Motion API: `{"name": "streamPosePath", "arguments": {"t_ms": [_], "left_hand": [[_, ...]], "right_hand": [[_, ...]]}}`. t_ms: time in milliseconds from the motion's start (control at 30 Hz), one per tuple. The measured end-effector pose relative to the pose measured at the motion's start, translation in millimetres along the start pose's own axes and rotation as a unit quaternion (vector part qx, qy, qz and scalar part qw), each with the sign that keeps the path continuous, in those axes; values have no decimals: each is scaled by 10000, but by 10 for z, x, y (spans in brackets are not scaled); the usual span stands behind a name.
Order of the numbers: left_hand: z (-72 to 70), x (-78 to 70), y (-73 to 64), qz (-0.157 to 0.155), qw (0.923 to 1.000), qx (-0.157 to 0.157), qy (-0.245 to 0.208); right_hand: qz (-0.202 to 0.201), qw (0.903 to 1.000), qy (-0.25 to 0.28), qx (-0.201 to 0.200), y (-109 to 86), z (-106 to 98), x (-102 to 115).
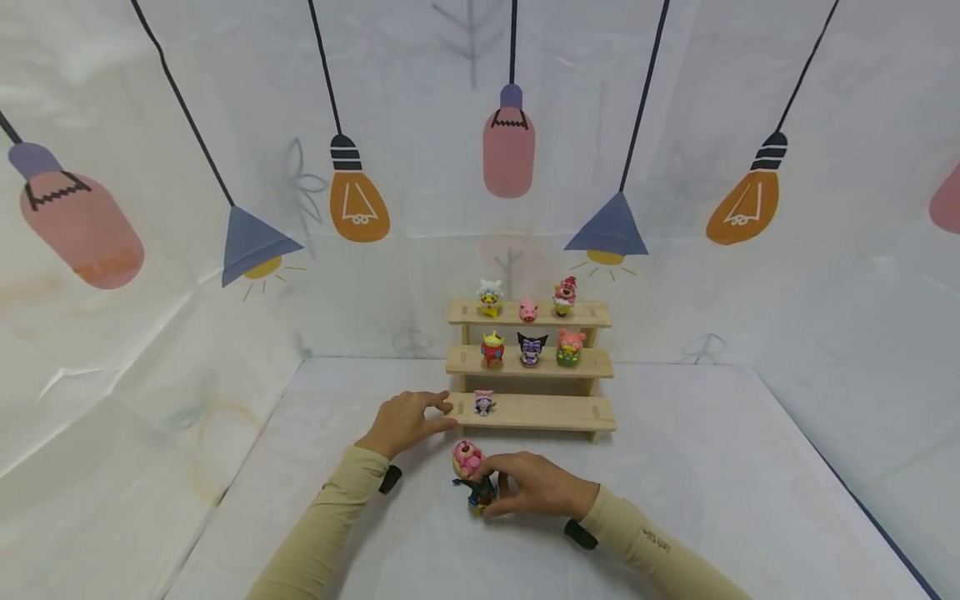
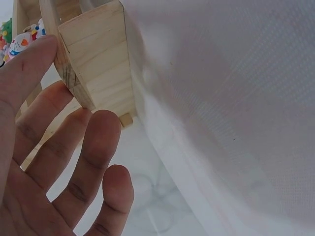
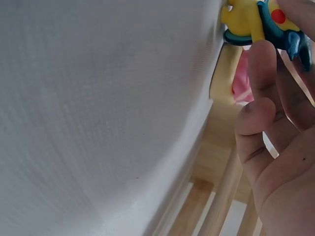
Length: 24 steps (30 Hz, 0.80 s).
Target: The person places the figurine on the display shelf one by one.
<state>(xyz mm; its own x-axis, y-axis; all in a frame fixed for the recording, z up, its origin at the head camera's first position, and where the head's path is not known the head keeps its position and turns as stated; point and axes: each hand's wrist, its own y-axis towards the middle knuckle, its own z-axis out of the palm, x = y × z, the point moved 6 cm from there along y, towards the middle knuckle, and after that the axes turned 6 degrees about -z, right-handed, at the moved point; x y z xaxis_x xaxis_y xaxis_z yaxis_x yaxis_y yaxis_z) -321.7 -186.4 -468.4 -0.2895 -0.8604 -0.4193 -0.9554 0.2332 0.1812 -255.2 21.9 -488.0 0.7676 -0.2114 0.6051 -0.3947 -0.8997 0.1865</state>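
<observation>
My right hand [image 1: 536,483] pinches a small yellow figurine with a dark teal cape [image 1: 482,493] between thumb and fingers, low over the white table. In the right wrist view, the yellow and teal figurine [image 3: 244,18] shows a red cheek dot. Just behind it stands a pink bear figurine [image 1: 467,457]. With its fingers spread and slightly bent, my left hand [image 1: 405,423] touches the left end of the wooden display stand's bottom step [image 1: 555,410]. The left wrist view has thumb and fingertips right at that wooden edge [image 2: 74,81].
A purple and white figurine [image 1: 483,403] sits at the left of the bottom step. Three figurines stand on the middle step [image 1: 510,364] and three on the top step [image 1: 592,314]. Behind the stand hangs a white backdrop [image 1: 420,283] printed with lamps.
</observation>
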Motion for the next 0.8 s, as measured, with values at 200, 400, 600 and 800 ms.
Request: {"name": "streamPosePath", "arguments": {"t_ms": [200,400,600,800], "left_hand": [[0,1,-6,8,10000,-23,-20],[17,5,-4,40,10000,-41,-42],[39,20,1,57,10000,-31,-5],[29,21,13,9,10000,-51,22]], "right_hand": [[164,9999,-11,-39,-49,3,-6],[327,9993,82,-157,-165,-10,-24],[378,9985,100,-387,-365,-58,-56],[329,9956,-49,-881,-548,-232,-67]]}}
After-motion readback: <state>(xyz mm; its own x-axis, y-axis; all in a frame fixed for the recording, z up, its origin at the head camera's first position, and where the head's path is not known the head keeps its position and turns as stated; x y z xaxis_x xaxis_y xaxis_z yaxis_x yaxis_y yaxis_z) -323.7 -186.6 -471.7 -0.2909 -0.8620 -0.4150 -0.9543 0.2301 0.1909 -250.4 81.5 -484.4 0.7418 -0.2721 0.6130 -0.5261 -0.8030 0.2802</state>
